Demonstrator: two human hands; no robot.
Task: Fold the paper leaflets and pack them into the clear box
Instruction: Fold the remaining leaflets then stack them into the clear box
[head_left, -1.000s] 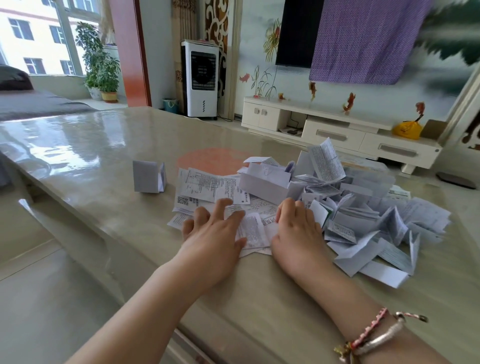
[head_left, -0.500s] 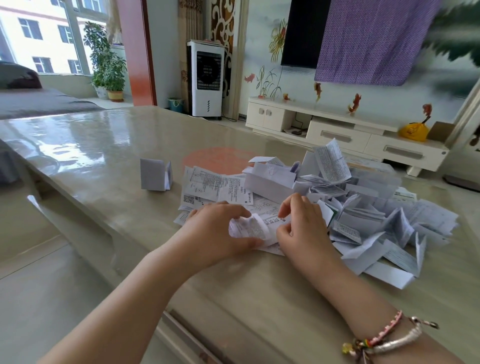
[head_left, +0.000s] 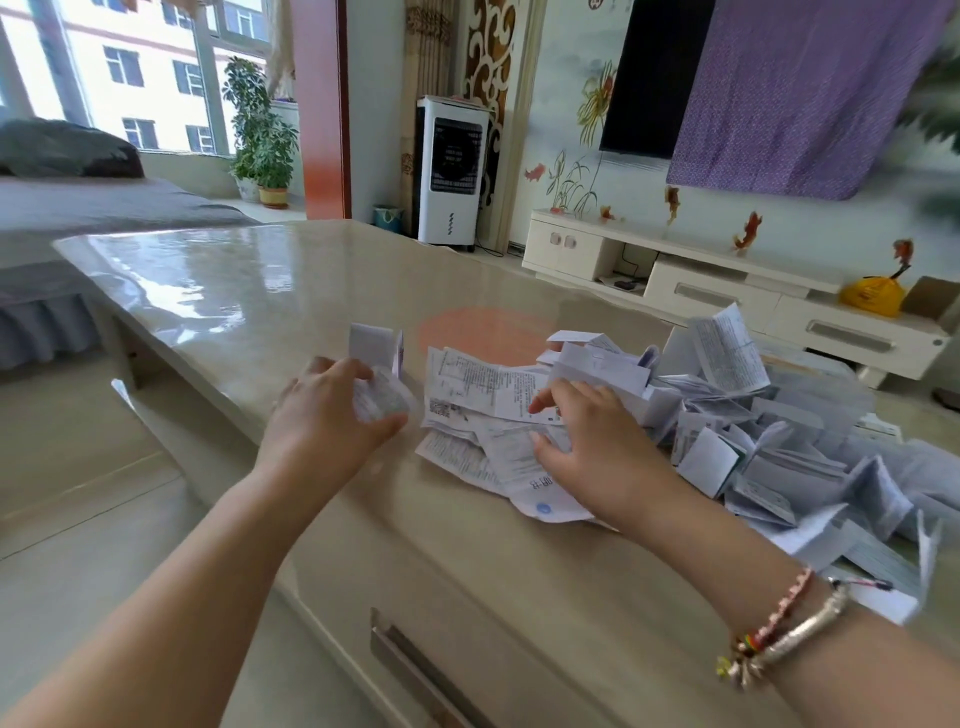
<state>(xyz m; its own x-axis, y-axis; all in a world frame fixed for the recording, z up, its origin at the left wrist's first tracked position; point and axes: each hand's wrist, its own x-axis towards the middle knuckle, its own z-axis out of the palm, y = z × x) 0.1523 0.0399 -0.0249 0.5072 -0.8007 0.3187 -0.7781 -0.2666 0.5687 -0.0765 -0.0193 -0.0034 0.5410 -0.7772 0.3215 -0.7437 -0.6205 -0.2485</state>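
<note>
A heap of white printed paper leaflets lies on the glossy beige table, flat sheets at its left, folded ones to the right. My left hand grips a small folded leaflet, blurred by motion, just in front of a small folded white piece standing apart on the table. My right hand rests on the flat sheets at the heap's left edge, fingers spread and slightly bent. A clear box shape shows faintly behind the heap, mostly hidden by paper.
The table's near edge carries a drawer handle. Beyond the far edge stand a white air cooler, a low white TV cabinet and a potted plant. A bed lies at the left.
Both hands were together on one leaflet, folding it. My left hand has now carried the folded leaflet leftward toward the standing piece, while my right hand moved onto the flat sheets.
</note>
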